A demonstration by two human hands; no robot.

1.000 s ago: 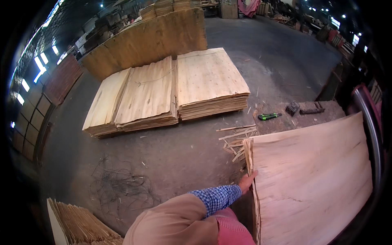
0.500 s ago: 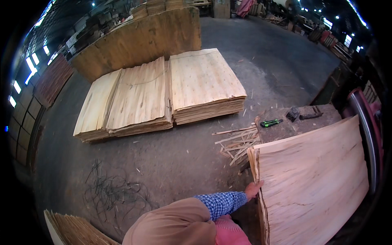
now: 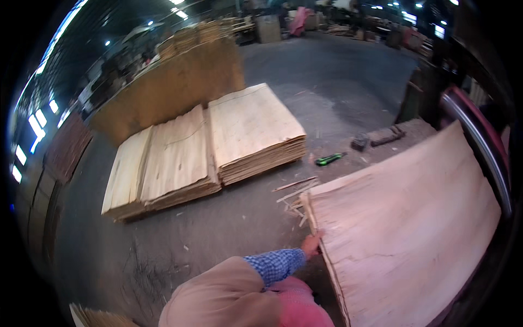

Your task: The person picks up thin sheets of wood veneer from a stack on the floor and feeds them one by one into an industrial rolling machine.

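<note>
My left hand (image 3: 311,244), with a blue checked sleeve (image 3: 278,265) behind it, is closed on the near-left edge of some thin wood veneer sheets (image 3: 406,231). Its thumb lies on top and the other fingers go out of sight under the edge. The sheets are pale with darker streaks, and their surface bows upward toward the far right corner. At their right side runs a shiny metal roller (image 3: 479,147). My right hand does not show anywhere.
Three stacks of veneer (image 3: 259,122) lie on the floor ahead, before an upright brown board (image 3: 169,90). A green cutter knife (image 3: 330,158) and a dark block (image 3: 359,142) rest on a worktop beyond the sheets. Wood strips (image 3: 297,193) and tangled dark strands (image 3: 147,278) lie on the floor.
My view has tilted and shifted. The veneer sheets now look more raised and bowed, covering more of the worktop and strips. My left hand keeps its hold on their edge.
</note>
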